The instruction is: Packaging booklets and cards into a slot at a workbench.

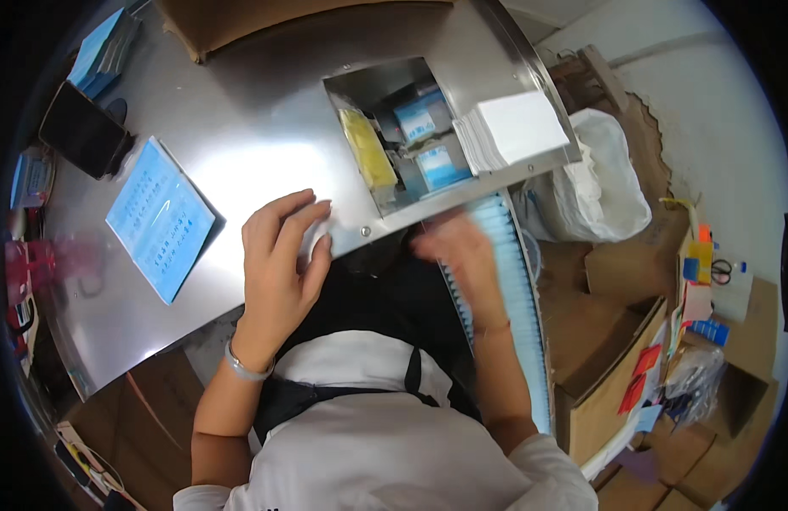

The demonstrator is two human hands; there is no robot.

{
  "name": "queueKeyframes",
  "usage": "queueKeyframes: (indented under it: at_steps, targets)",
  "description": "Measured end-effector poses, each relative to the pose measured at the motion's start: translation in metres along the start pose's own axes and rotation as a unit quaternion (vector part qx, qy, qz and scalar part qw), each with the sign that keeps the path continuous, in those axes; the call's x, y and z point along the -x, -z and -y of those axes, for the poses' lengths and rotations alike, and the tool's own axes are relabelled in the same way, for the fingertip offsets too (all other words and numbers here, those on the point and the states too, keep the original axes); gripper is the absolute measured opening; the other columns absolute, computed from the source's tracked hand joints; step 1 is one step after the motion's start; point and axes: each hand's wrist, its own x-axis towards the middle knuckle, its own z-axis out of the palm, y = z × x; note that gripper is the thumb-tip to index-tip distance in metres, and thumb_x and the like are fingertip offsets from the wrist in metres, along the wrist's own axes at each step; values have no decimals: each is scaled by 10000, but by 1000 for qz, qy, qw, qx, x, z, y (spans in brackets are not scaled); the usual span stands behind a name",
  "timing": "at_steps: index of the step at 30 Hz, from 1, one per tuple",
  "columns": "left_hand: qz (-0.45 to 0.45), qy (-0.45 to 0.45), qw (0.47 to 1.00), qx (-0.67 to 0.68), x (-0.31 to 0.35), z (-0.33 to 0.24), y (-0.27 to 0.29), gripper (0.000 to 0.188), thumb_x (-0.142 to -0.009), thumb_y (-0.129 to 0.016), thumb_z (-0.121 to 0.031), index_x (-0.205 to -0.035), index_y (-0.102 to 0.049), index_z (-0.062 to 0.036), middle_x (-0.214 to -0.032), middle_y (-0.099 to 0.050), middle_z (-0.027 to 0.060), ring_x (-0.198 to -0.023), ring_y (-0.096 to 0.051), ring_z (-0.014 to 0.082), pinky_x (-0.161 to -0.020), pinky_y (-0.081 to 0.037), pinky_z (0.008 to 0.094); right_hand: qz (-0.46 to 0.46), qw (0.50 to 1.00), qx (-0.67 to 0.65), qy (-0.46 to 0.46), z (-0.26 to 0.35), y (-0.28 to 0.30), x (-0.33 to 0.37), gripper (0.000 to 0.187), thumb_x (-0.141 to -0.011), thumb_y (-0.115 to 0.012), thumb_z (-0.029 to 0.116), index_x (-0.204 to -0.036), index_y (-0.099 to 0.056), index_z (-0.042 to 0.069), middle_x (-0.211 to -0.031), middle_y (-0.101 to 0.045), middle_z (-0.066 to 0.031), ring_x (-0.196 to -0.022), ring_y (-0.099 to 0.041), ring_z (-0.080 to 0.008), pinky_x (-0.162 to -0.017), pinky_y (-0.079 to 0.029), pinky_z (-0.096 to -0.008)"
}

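Note:
My left hand [279, 255] hovers at the front edge of the steel table [241, 111], fingers bent and apart, with nothing visible in it. Motion blurs my right hand [462, 255], which is below the table edge beside a long row of light blue packets [520, 315] standing on edge; whether it grips anything does not show. Left of my left hand a light blue printed booklet [161, 220] lies flat on the steel. A square opening in the table holds a yellow packet [368, 149] and small blue-and-white packets [443, 165].
A stack of white paper [522, 128] rests right of the opening. Beyond it stands a white-lined bin [611, 187]. A phone on a stand [83, 132] and a stack of blue booklets [104, 53] are at the far left. Cardboard boxes [603, 383] crowd the right side.

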Motion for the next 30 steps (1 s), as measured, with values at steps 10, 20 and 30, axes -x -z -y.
queueKeyframes:
  at_steps: [10, 20, 30]
  targets:
    - [64, 183, 940, 280, -4, -5, 33, 254, -821, -672, 4, -1074, -684, -10, -1088, -656, 146, -1067, -621, 275, -913, -460, 343, -156, 606, 731, 271, -3, -7, 4, 157, -812, -706, 191, -899, -643, 77, -933, -580, -66, -921, -506, -263, -853, -349, -442]
    - [27, 134, 959, -248, 33, 83, 89, 563, -931, -656, -311, -1432, -501, -105, -1499, -402, 221, -1398, -346, 402, -1131, -282, 488, -117, 699, 684, 173, 51, 0, 17, 77, -845, -677, 103, -801, -699, 44, -735, -646, -85, -745, -587, -289, -718, -406, -395]
    - [-55, 129, 935, -325, 17, 85, 96, 148, -927, -645, -176, -943, -584, -42, -1089, -554, 171, -1035, -530, 348, -872, -411, 463, -233, 654, 619, 368, 106, -15, -62, 209, -862, -672, 76, -1049, -707, -11, -945, -586, -116, -894, -545, -301, -784, -475, -401]
